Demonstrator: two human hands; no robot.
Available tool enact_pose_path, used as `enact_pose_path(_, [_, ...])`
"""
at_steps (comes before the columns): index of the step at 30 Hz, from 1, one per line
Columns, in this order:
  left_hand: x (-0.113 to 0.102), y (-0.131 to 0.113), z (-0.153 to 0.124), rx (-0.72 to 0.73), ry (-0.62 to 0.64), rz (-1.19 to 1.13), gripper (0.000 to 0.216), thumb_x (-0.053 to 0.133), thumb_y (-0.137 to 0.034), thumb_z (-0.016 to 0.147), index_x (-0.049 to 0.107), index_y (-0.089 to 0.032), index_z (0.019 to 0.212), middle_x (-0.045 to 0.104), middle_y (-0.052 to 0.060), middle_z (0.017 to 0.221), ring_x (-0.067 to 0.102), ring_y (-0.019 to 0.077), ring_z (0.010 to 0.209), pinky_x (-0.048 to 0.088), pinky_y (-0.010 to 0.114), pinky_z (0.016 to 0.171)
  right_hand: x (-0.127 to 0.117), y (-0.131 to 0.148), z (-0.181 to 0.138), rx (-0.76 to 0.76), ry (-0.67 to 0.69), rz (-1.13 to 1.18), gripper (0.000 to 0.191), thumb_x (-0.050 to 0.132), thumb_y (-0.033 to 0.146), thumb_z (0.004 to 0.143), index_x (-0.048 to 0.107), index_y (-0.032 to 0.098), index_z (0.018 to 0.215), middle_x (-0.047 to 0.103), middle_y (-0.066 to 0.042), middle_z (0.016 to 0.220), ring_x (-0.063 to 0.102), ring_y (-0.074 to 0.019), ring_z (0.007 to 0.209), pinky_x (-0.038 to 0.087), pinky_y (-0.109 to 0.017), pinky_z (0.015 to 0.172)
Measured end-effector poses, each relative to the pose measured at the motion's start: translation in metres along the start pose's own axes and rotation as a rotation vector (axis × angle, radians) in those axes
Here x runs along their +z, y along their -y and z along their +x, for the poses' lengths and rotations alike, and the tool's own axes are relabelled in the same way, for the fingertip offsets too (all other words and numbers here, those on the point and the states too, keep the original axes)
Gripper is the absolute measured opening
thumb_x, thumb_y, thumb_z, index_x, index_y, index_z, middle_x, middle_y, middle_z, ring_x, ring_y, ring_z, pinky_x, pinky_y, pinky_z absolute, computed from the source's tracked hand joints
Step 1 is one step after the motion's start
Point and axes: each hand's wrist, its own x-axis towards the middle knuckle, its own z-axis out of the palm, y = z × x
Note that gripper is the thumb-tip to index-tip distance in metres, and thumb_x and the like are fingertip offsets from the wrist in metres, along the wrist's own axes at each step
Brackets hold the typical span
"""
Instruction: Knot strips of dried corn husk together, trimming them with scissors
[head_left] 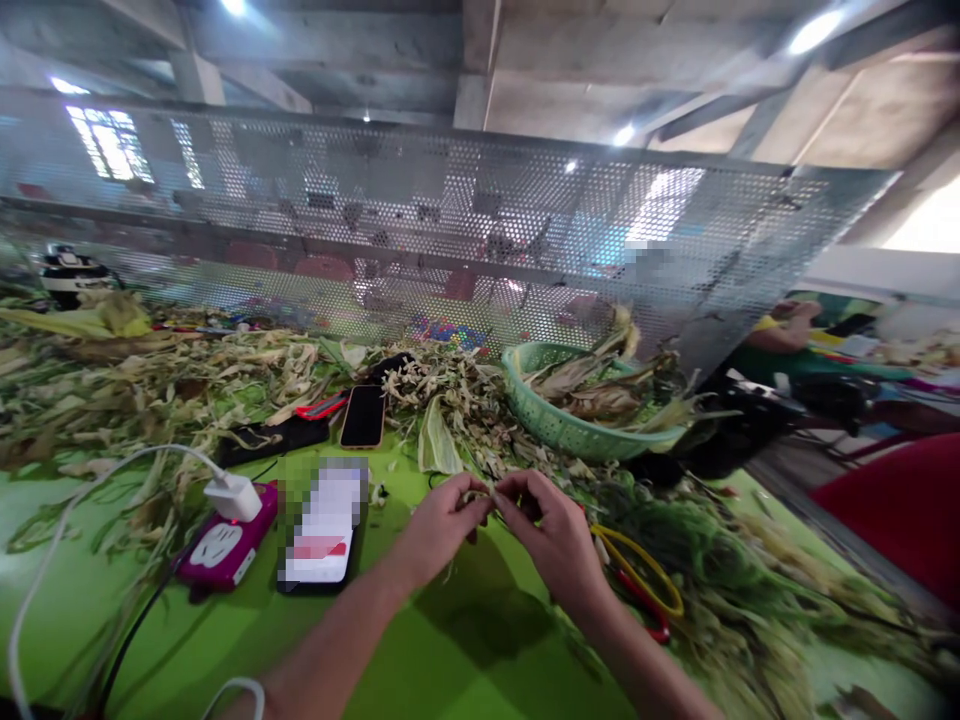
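Note:
My left hand [448, 518] and my right hand [546, 520] meet over the green table [480, 660], fingertips pinched together on a small strip of corn husk [480, 493]. Most of the strip is hidden by the fingers. Just beyond the left hand lies a pale, wider piece of corn husk [439, 440]. To the right of my right hand are pliers or scissors with yellow and red handles [646, 575], partly covered by my forearm. A lit phone [328, 525] lies to the left of my left hand.
A green basket [555, 425] of dry husks stands at the back right. Husk scraps [187, 390] cover the far left. A purple power strip [232, 540] bears a white charger with a cable. A dark phone [363, 416] and red cutter [322, 407] lie before a perforated metal screen [420, 220].

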Motion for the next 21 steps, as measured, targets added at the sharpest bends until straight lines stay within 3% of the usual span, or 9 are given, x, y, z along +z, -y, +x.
enact_pose_path(7, [0.000,0.001,0.000,0.016,0.008,0.027,0.027,0.058,-0.041,0.080,0.058,-0.017,0.092,0.052,0.000,0.076,0.046,0.0127,0.067,0.037,0.024,0.062,0.002,-0.002,0.002,0.004,-0.009,0.109,0.009,0.058,0.026,0.084,0.062,0.019,0.081,0.062,-0.002,0.075,0.055,-0.0154,0.068,0.045,-0.024,0.064])
enact_pose_path(14, [-0.002,-0.006,-0.002,-0.042,-0.119,0.024,0.026,0.056,-0.042,0.081,0.057,-0.017,0.091,0.046,-0.003,0.067,0.042,0.0108,0.060,0.032,0.023,0.057,0.004,0.003,0.000,0.055,-0.053,0.212,0.016,0.058,0.033,0.085,0.063,0.018,0.087,0.064,-0.003,0.081,0.057,-0.0161,0.071,0.045,-0.025,0.065])
enact_pose_path(18, [-0.001,-0.006,-0.003,-0.030,-0.205,-0.073,0.024,0.057,-0.040,0.081,0.057,-0.017,0.088,0.050,-0.002,0.072,0.045,0.0112,0.065,0.035,0.023,0.061,0.007,0.004,-0.001,0.100,0.020,0.189,0.019,0.058,0.036,0.084,0.063,0.018,0.079,0.060,-0.001,0.072,0.053,-0.0148,0.067,0.042,-0.024,0.061])
enact_pose_path(21, [0.003,-0.003,-0.002,-0.013,-0.217,-0.169,0.022,0.059,-0.037,0.079,0.058,-0.017,0.086,0.052,-0.002,0.074,0.045,0.0103,0.064,0.036,0.022,0.061,0.012,0.005,-0.002,0.151,0.090,0.299,0.024,0.058,0.039,0.084,0.064,0.017,0.078,0.059,-0.001,0.071,0.052,-0.0149,0.067,0.041,-0.024,0.061])
